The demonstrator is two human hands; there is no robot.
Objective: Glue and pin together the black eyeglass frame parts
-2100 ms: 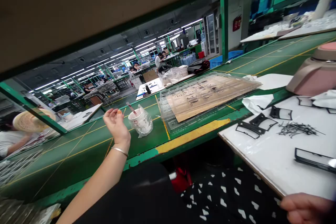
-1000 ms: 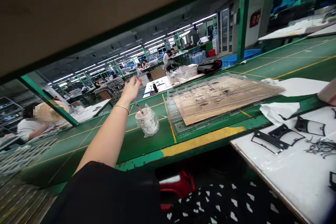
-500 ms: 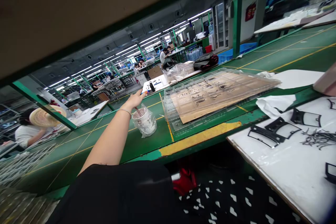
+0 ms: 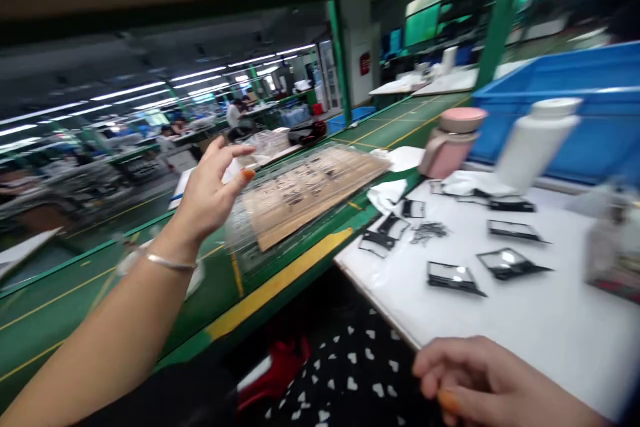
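My left hand (image 4: 210, 190) hangs wide open, fingers spread and holding nothing, near the end of the clear plastic tray (image 4: 245, 257). My right hand (image 4: 480, 380) curls loosely, seemingly empty, beside the white board (image 4: 550, 307), its black frames (image 4: 453, 277) probably spaced apart to stay separate.

Clear plastic tray (image 4: 245, 240) lies flat just beyond the raised left hand (image 4: 210, 190), which is open and empty. Inside the tray, a cardboard sheet (image 4: 305, 197) carries rows of small dark pieces; detail blurred. Several black-edged frames (image 4: 450, 277) lie flat and separate on a white board (image 4: 500, 307), beyond the loosely curled, empty right hand (image 4: 480, 380).
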